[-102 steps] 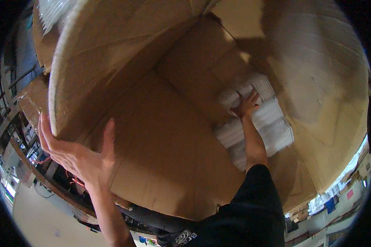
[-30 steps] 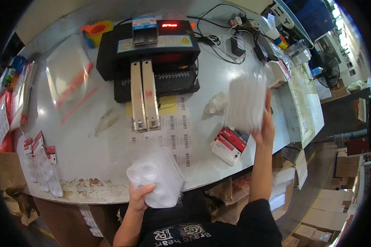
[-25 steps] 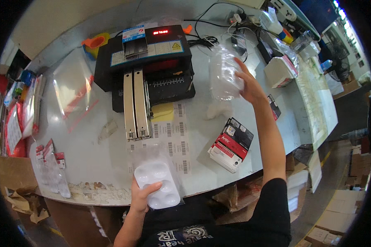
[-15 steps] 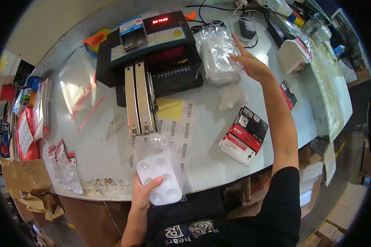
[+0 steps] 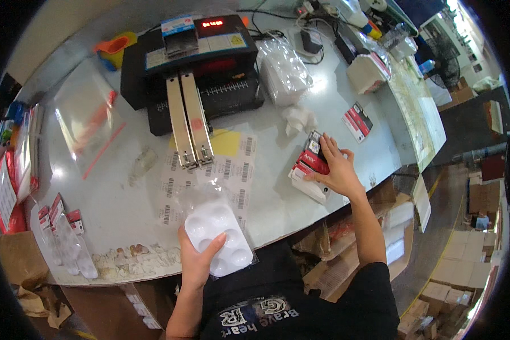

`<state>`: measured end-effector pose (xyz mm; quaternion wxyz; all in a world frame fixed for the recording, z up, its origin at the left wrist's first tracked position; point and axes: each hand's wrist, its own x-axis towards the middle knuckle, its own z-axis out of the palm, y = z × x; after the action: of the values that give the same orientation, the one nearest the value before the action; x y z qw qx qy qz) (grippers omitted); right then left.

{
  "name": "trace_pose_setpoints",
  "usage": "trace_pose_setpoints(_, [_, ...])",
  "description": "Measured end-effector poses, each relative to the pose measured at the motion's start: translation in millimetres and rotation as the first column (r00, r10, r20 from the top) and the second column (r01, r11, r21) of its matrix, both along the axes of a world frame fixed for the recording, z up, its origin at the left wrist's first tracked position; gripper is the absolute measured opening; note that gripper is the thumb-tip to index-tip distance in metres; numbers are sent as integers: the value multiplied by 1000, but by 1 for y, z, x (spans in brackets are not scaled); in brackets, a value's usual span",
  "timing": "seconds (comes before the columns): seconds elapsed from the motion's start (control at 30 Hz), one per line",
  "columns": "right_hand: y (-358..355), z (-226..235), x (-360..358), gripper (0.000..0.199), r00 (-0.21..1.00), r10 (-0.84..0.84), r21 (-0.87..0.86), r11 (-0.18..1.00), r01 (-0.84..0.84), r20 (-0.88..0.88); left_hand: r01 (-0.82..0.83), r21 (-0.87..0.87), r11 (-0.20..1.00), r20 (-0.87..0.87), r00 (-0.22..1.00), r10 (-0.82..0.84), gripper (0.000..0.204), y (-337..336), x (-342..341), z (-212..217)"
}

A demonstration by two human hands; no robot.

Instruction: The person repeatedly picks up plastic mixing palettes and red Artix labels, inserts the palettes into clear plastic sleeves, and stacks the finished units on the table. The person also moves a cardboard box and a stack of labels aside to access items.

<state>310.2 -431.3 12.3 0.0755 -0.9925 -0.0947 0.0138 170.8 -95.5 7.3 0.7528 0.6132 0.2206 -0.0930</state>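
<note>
My left hand grips a white plastic palette with round wells by its near left side, the thumb lying over its face. Clear plastic film shows around the palette's edges. My right hand rests on a stack of red and black printed cards at the right, with fingers stretched over the top card and the thumb apart at the left. The palette lies near the table's front edge, over part of a sheet of barcode labels.
A black machine with a red display and metal rails stands at the back. Bagged white palettes and crumpled white tissue lie right of it. Clear bags and carded palettes lie left. A single card sits farther right.
My right hand has left the bagged palettes at the back and come nearer, onto the card stack. My left hand still holds the palette. The whole view has shifted slightly.
</note>
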Motion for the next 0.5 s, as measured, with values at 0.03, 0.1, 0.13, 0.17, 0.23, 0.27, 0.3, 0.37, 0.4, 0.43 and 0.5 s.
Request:
trace_pose_setpoints(0.03, [2,5,11,85,998,-21,-111,994,14,-62,-2,5,1000,17,1000,2,72,1,-1,-2])
trace_pose_setpoints(0.1, [11,9,42,76,991,-135,79,988,136,-26,6,63,998,32,999,-8,73,2,-4,-4])
trace_pose_setpoints(0.13, [19,6,58,71,985,-162,76,985,158,63,20,115,993,30,999,-23,75,4,-6,-4])
trace_pose_setpoints(0.17, [27,0,70,66,974,-166,91,984,153,154,37,171,984,24,999,-42,76,5,-8,-4])
trace_pose_setpoints(0.23, [38,-16,94,48,984,-151,-35,987,155,95,-28,257,966,32,999,20,79,10,-11,0])
trace_pose_setpoints(0.27, [42,-25,105,39,990,-128,-90,987,132,52,-43,298,954,34,999,35,80,13,-12,3])
trace_pose_setpoints(0.3, [43,-31,114,32,992,-91,-97,990,100,90,-76,336,939,61,996,59,81,17,-14,6])
trace_pose_setpoints(0.37, [42,-41,124,19,992,-58,-138,988,73,115,-111,403,909,109,991,72,83,26,-15,12])
trace_pose_setpoints(0.4, [40,-43,126,17,994,-4,-143,990,20,106,-131,409,903,121,989,88,78,30,-15,14])
trace_pose_setpoints(0.43, [37,-42,127,16,995,8,-166,986,9,100,-134,403,905,116,989,95,76,34,-14,16])
trace_pose_setpoints(0.5, [31,-36,127,13,997,-1,-217,976,19,83,-144,386,911,138,986,97,73,39,-12,17])
